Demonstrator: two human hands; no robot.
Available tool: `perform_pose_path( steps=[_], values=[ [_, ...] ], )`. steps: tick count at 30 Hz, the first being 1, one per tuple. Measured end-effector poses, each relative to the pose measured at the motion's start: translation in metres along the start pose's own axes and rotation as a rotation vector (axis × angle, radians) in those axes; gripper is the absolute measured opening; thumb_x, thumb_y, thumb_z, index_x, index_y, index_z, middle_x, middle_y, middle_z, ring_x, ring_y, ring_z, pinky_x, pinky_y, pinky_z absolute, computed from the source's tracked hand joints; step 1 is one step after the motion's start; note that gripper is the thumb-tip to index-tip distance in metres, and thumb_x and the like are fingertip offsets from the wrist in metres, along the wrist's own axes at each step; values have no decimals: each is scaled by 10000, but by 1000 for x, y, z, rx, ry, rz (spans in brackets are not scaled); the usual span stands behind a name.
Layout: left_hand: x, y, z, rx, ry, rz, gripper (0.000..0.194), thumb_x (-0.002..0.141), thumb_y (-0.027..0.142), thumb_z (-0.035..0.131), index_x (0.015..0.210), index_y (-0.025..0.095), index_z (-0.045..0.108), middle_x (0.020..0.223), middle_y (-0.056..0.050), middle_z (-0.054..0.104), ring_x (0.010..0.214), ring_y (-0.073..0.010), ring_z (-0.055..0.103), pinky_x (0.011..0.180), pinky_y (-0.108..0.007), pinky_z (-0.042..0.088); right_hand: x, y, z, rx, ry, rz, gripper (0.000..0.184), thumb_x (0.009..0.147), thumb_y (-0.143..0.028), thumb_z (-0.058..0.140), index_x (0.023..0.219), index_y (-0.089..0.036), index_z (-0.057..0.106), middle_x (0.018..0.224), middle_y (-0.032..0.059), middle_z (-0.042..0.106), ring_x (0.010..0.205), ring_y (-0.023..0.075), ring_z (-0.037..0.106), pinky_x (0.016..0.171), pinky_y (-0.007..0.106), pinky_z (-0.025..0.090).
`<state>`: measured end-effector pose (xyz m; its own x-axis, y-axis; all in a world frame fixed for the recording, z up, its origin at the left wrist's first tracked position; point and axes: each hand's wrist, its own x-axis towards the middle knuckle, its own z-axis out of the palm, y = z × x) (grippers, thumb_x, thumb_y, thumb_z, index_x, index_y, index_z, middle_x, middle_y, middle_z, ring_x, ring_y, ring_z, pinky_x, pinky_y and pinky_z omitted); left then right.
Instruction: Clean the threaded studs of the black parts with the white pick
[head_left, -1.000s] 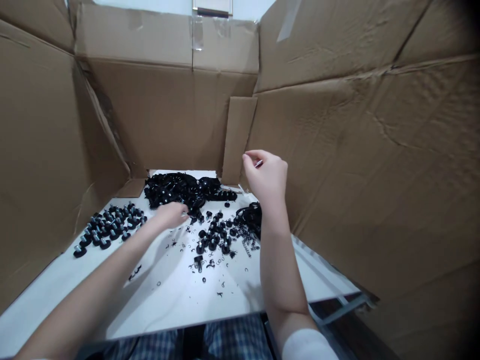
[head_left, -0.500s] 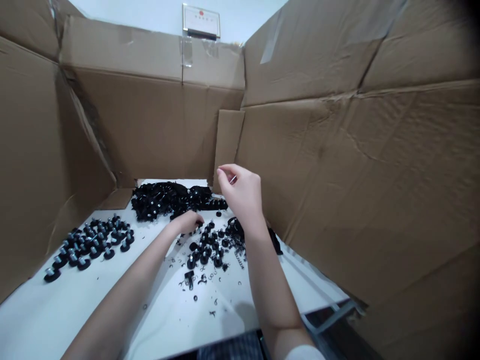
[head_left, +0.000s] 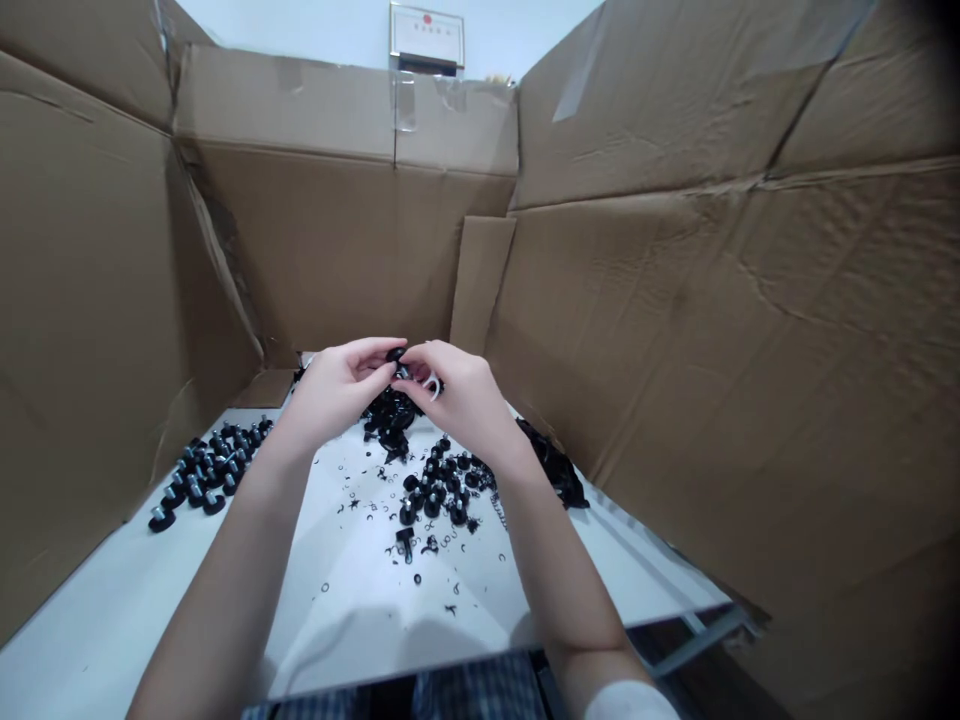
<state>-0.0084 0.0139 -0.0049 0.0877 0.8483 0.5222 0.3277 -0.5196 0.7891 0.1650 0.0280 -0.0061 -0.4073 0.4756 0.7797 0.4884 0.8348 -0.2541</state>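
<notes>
My left hand [head_left: 334, 390] pinches a levelling foot, a black round base [head_left: 395, 354] with a short metal stud, between thumb and fingers. Close against it, my right hand [head_left: 454, 395] is closed, its fingertips at the stud. A small pale curved piece [head_left: 433, 385] shows among the right fingers; its kind cannot be made out. Below the hands, a loose group of similar levelling feet [head_left: 433, 490] stands on the white table [head_left: 360, 610], mostly studs up. One lone foot [head_left: 405, 542] lies on its side in front of them.
More levelling feet [head_left: 214, 460] stand at the left. A dark heap of black parts [head_left: 394, 415] lies behind my hands, partly hidden. Black scraps and small rings dot the table. A black bag-like bundle [head_left: 555, 465] is at the right. Tall cardboard walls [head_left: 337, 240] enclose the table.
My left hand has risen from near the dark heap with a levelling foot. My right hand has come down and left to meet it. The view has shifted slightly.
</notes>
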Motion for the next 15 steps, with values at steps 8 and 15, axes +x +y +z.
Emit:
perform_pose_path(
  steps=[8,15],
  values=[
    [-21,26,1,-210,35,57,306,736,296,780,1020,223,693,901,-34,723,861,-178,692,762,-258,583,-6,-21,-11,356,271,128,129,872,-323,614,867,-212,678,826,-2,714,611,89,626,582,245,525],
    [-25,28,5,-218,56,126,269,790,316,731,1040,245,664,847,-8,639,786,-146,662,710,-236,576,-8,-22,-17,262,274,74,130,814,-263,688,942,-250,698,831,-12,706,720,116,650,653,269,551]
  ],
)
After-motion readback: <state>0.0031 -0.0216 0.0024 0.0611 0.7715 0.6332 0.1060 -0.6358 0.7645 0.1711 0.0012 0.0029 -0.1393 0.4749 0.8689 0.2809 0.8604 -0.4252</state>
